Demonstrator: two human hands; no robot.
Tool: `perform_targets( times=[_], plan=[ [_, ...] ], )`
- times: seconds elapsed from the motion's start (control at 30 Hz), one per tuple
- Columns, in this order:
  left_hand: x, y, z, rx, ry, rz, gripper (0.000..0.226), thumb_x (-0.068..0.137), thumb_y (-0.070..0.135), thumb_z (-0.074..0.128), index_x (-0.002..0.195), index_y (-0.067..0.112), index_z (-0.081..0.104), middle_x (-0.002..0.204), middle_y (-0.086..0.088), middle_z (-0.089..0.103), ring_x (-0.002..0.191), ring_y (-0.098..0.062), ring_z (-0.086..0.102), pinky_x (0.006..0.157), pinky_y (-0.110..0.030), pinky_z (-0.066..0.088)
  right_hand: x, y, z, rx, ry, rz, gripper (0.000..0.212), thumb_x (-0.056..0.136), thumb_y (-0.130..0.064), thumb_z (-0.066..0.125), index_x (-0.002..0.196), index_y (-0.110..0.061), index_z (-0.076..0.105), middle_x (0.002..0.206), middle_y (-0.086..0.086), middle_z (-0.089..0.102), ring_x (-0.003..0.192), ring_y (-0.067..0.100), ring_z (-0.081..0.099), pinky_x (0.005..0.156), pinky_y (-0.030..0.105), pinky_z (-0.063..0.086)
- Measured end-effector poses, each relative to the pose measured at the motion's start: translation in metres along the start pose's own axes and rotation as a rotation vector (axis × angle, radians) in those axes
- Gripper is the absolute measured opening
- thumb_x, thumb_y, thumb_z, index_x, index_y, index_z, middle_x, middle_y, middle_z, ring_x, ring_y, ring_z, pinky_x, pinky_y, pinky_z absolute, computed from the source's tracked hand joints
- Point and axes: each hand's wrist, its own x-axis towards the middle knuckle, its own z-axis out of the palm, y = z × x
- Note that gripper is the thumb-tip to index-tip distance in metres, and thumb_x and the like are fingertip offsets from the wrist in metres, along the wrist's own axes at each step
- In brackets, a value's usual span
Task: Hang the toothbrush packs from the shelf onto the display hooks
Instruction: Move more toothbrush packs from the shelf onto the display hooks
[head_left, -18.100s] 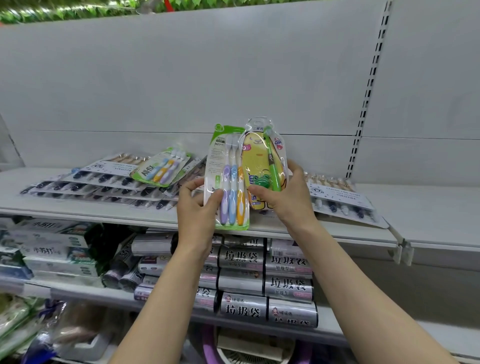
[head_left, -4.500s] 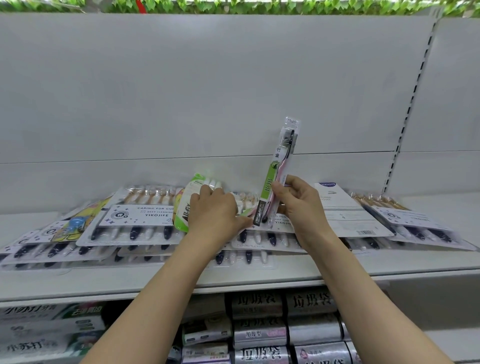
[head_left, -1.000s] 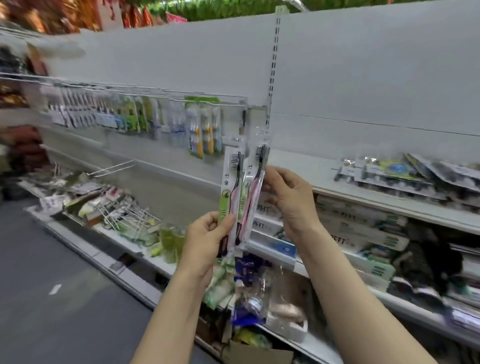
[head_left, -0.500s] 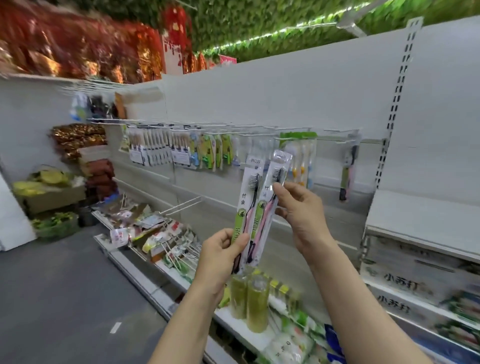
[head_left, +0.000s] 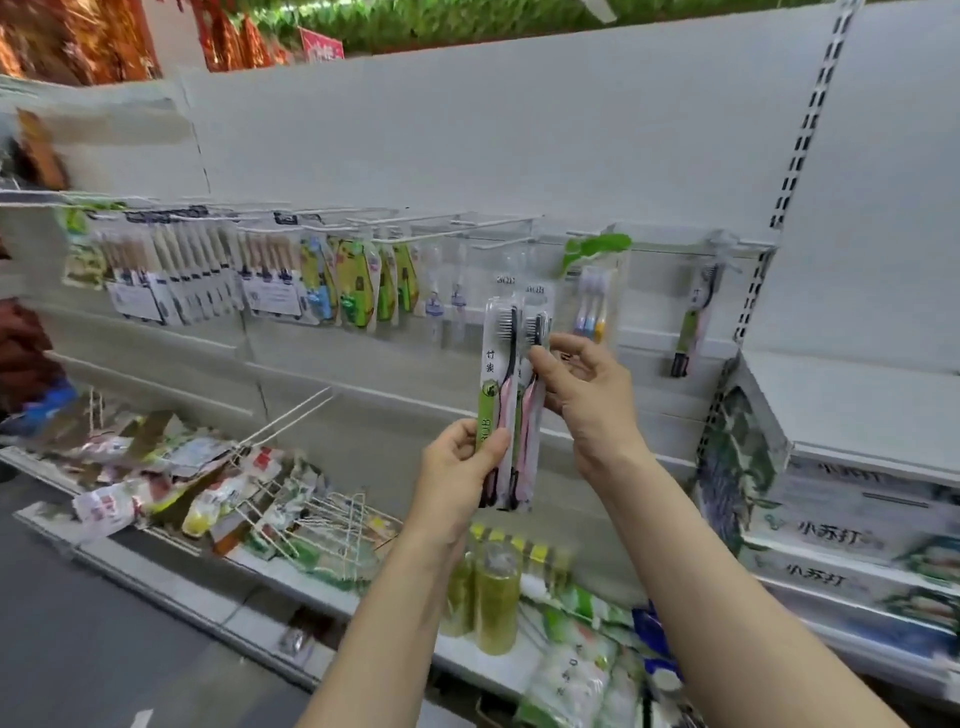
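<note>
- Shop aisle, white back panel (head_left: 519, 135) with a rail of display hooks (head_left: 447, 221) across it; most hooks to the left already carry hanging packs (head_left: 270, 280).
- Further right hang a green-topped three-brush pack (head_left: 592, 291) and, well apart by the slotted upright (head_left: 802, 119), a single pack (head_left: 693, 317) that looks the same type as ours.
- Lower shelf (head_left: 156, 551) below left is cluttered with loose packets and spare wire hooks; frame is motion-blurred, fine detail is lost.
- We hold two toothbrush packs (head_left: 501, 395), upright and side by side, in front of the panel and below the hook line, not yet on any hook.
- Left hand (head_left: 457, 467) grips the lower part of the packs, thumb across the green card.
- Right hand (head_left: 582, 384) pinches the upper part of the right-hand pack near the brush head, other fingers loosely curled.
- Judged step: separating one pack and lining it up for hanging.
- To do it well: peel the right pack clear first so only one hang hole goes on at a time.
- Grip near the top so the clear card does not flex when it meets the wire tip.
- Likely target is the hook with the matching pack at right, or a bare one above us; we cannot tell which hooks are free.
- Raise the hole to tip height, approach square to the wire, slide back, let go only once it hangs.
</note>
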Motion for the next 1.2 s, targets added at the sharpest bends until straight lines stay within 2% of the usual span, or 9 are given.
perform_targets(
  times=[0.17,0.33,0.47,0.6,0.7,0.8,0.93,1.13,1.2],
  plan=[
    [0.019,-0.015,0.01,-0.003,-0.171,-0.048,0.008,0.091,0.008,0.067,0.098,0.005,0.068,0.092,-0.011,0.075,0.081,-0.018,0.068,0.077,-0.03,0.055,-0.002,-0.011,-0.019,-0.034,0.142,-0.004,0.026,0.085,-0.025,0.08,0.105,-0.013,0.069,0.084,-0.001,0.075,0.083,0.017,0.07,0.083,0.042,0.057],
    [0.027,-0.029,0.036,-0.001,-0.316,-0.111,0.006,0.092,0.01,0.067,0.097,0.007,0.069,0.086,-0.004,0.075,0.078,-0.014,0.068,0.068,-0.021,0.055,-0.004,-0.022,-0.05,-0.108,0.288,-0.038,0.021,0.085,-0.023,0.08,0.1,-0.012,0.07,0.084,0.001,0.073,0.082,0.014,0.069,0.078,0.037,0.058],
    [0.036,-0.04,0.065,0.008,-0.394,-0.154,0.012,0.091,0.018,0.069,0.1,0.01,0.072,0.099,-0.012,0.075,0.093,-0.024,0.069,0.088,-0.036,0.054,-0.005,-0.032,-0.09,-0.112,0.398,-0.047,0.024,0.084,-0.024,0.08,0.102,-0.011,0.07,0.087,0.002,0.074,0.079,0.013,0.071,0.071,0.03,0.056],
    [0.046,-0.052,0.099,-0.004,-0.412,-0.169,0.007,0.092,0.018,0.068,0.096,0.013,0.07,0.081,0.005,0.073,0.079,-0.01,0.065,0.074,-0.022,0.049,0.007,-0.04,-0.132,-0.086,0.464,-0.057,0.016,0.084,-0.023,0.08,0.095,-0.014,0.071,0.083,0.001,0.074,0.075,0.016,0.068,0.073,0.033,0.055],
    [0.056,-0.062,0.121,-0.002,-0.393,-0.182,0.008,0.09,0.016,0.07,0.098,0.015,0.069,0.08,0.009,0.072,0.081,-0.009,0.064,0.075,-0.021,0.046,0.027,-0.044,-0.158,-0.069,0.469,-0.078,0.012,0.087,-0.018,0.077,0.096,-0.014,0.07,0.079,0.0,0.074,0.074,0.015,0.067,0.079,0.038,0.054],
    [0.069,-0.072,0.142,0.022,-0.372,-0.207,0.017,0.086,0.014,0.074,0.102,0.015,0.069,0.09,0.003,0.075,0.089,-0.015,0.068,0.083,-0.03,0.05,0.051,-0.048,-0.182,-0.063,0.477,-0.097,0.014,0.088,-0.017,0.076,0.1,-0.015,0.068,0.076,-0.003,0.073,0.076,0.017,0.067,0.084,0.042,0.055],
    [0.086,-0.081,0.168,0.028,-0.389,-0.206,0.017,0.086,0.011,0.074,0.101,0.014,0.069,0.09,0.0,0.076,0.085,-0.016,0.068,0.086,-0.037,0.049,0.084,-0.053,-0.207,-0.067,0.431,-0.131,0.012,0.09,-0.015,0.074,0.098,-0.016,0.066,0.068,-0.007,0.073,0.067,0.01,0.067,0.074,0.033,0.056],
    [0.106,-0.094,0.187,0.084,-0.307,-0.174,0.021,0.082,0.019,0.078,0.101,0.019,0.068,0.094,0.001,0.076,0.1,-0.024,0.067,0.105,-0.05,0.044,0.129,-0.052,-0.217,-0.151,0.314,-0.138,0.024,0.088,-0.017,0.077,0.109,-0.01,0.068,0.083,0.009,0.074,0.079,0.02,0.068,0.084,0.046,0.058],
    [0.109,-0.095,0.188,0.088,-0.285,-0.163,0.023,0.082,0.019,0.078,0.103,0.019,0.068,0.096,0.0,0.076,0.102,-0.024,0.067,0.107,-0.051,0.043,0.141,-0.05,-0.217,-0.167,0.281,-0.137,0.027,0.088,-0.017,0.077,0.111,-0.009,0.068,0.081,0.009,0.072,0.079,0.02,0.067,0.083,0.044,0.058]
  ],
)
